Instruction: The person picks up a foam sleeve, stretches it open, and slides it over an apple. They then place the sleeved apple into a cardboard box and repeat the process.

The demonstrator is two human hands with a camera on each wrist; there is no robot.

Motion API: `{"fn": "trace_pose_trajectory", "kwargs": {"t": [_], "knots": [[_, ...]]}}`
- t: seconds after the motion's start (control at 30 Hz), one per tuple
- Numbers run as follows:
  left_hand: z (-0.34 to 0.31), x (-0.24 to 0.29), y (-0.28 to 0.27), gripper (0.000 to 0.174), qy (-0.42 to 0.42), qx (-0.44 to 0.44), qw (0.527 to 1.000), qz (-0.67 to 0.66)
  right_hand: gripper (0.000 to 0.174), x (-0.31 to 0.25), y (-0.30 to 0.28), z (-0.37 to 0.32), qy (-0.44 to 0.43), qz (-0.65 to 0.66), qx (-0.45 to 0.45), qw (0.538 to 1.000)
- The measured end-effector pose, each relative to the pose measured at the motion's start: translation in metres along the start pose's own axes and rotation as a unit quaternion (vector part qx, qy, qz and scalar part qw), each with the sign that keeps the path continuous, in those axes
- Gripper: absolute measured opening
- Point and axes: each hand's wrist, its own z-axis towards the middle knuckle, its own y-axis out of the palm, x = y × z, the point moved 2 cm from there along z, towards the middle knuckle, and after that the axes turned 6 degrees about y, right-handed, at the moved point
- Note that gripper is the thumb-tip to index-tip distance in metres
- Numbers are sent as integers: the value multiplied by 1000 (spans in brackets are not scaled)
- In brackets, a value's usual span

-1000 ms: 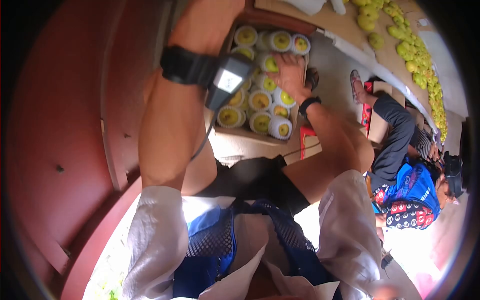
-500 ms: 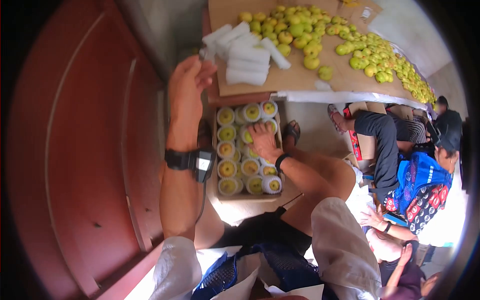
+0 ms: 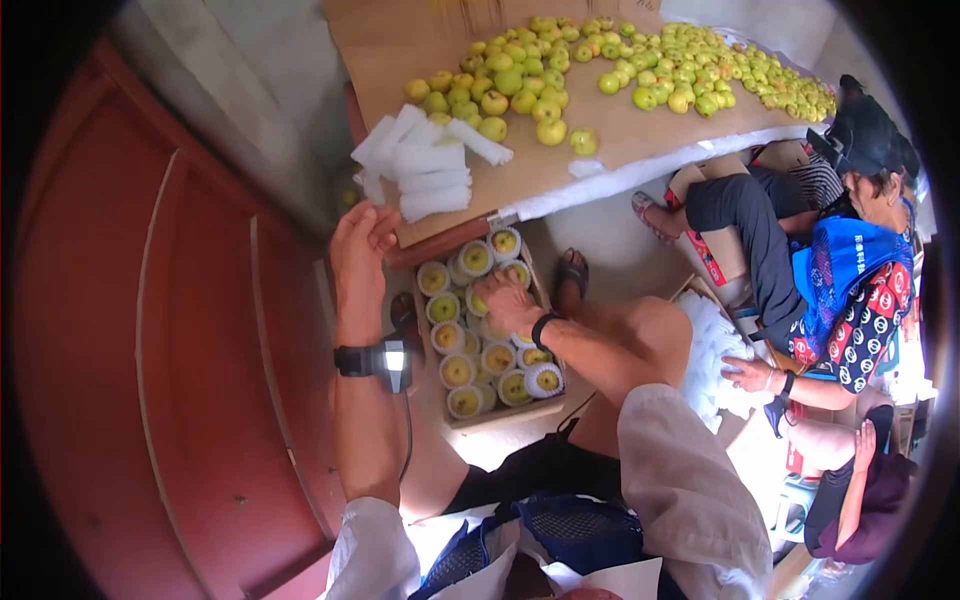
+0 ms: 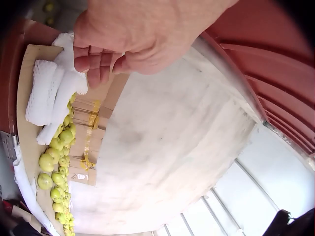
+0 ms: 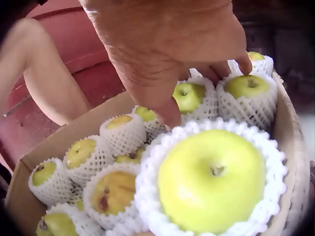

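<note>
My left hand (image 3: pixel 360 245) is raised at the table corner, fingers loosely bent and holding nothing. In the left wrist view it overlaps the end of a stack of white foam net sleeves (image 4: pixel 43 93). My right hand (image 3: pixel 508 305) lies over the apples in an open cardboard box (image 3: pixel 470 424). Its fingers spread over them, the thumb beside a green apple (image 5: pixel 189 97) and a fingertip at another sleeved apple (image 5: pixel 248 87). Many of the boxed apples wear white foam nets, including a large green one (image 5: pixel 211 179) close to the right wrist camera.
Loose yellow-green apples (image 3: pixel 500 85) spread across the cardboard-covered table (image 3: pixel 600 165). A dark red panelled wall (image 3: pixel 220 380) rises on the left. To the right sits a person in a blue vest (image 3: pixel 845 255), whose hand touches a white heap (image 3: pixel 710 345).
My left hand has moved up and forward from over the box to near the foam sleeves. The right hand stays over the boxed apples. The head view has tilted up toward the table.
</note>
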Motion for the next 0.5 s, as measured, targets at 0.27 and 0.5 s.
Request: {"fn": "trace_pose_trajectory", "kwargs": {"t": [0.27,0.5], "knots": [[-3,17,17,28,-15,-28,997,-69,70,0,5,-1,-14,-5,67,998],[-3,32,7,31,23,-15,995,-101,70,-12,5,-6,-14,4,108,994]]}}
